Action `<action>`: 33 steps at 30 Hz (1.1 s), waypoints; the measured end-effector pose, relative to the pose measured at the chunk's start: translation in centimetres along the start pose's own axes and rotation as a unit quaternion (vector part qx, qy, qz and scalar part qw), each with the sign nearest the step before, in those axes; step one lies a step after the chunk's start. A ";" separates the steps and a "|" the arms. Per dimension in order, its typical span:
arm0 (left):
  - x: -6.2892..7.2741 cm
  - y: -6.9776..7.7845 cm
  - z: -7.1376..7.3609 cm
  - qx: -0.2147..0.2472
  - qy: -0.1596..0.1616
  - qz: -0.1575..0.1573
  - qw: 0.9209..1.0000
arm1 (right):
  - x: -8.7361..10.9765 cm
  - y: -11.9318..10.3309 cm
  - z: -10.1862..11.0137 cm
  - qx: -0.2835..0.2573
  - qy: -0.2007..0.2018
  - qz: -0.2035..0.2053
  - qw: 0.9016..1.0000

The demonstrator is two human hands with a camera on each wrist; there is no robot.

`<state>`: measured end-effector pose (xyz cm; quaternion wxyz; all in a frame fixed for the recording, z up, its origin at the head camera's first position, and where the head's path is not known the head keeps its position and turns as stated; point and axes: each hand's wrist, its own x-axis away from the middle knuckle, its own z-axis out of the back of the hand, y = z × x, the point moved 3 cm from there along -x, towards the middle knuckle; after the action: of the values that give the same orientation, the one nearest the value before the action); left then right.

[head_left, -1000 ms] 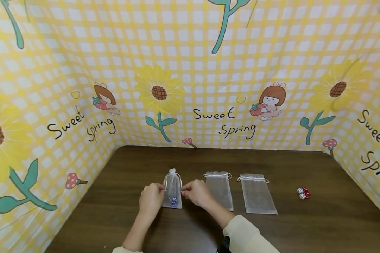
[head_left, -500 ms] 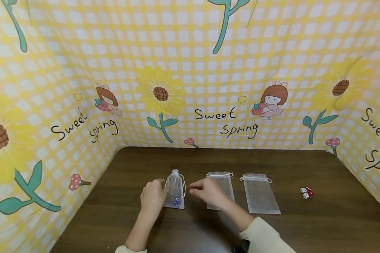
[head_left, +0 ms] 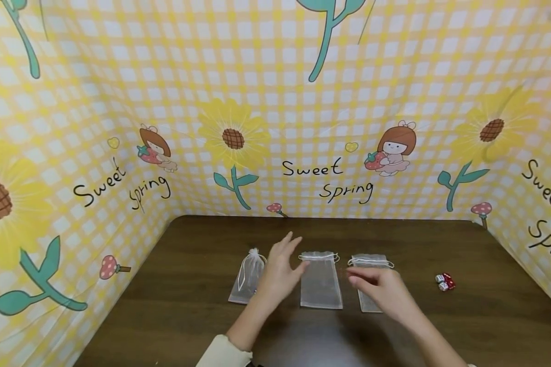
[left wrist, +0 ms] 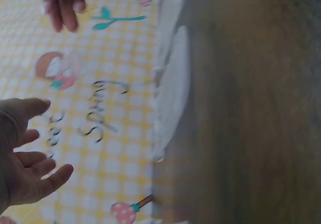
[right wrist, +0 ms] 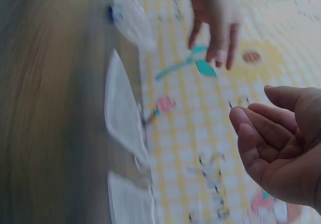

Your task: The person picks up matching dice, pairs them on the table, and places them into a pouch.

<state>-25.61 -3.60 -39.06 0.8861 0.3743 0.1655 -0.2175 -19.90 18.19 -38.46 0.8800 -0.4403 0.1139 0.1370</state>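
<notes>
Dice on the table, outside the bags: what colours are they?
The dice are red and white; the head view shows them best.

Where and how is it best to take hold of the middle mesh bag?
Probably pinch the far left corner of the middle mesh bag, at its drawstring hem, coming from above and the left. The bag lies flat, so the string loop sticking out there should help; the left hand is nearest.

Plain cream sleeve (head_left: 222,352) on left forearm (head_left: 252,321), dark sliver (head_left: 256,365) at its edge, bare fingers (right wrist: 258,129)
</notes>
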 end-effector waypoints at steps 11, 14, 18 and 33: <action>0.6 -0.6 -7.4 0.019 -0.262 -0.041 0.964 | 4.4 4.6 8.0 0.012 0.078 -0.083 0.993; 0.6 -0.8 -8.3 -0.015 -0.288 -0.047 0.956 | 5.1 5.6 9.6 0.025 0.089 -0.108 0.990; 0.6 -1.0 -8.9 -0.035 -0.315 -0.034 0.948 | 5.8 7.1 11.3 0.041 0.096 -0.146 0.984; 0.9 -1.4 -9.2 -0.141 -0.398 -0.005 0.906 | 6.0 14.8 14.9 0.159 0.035 -0.266 0.950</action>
<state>-26.82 2.02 -46.40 0.9207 0.1266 -0.1703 -0.3276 -18.15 39.60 -42.65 0.9384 -0.3140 0.0438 -0.1378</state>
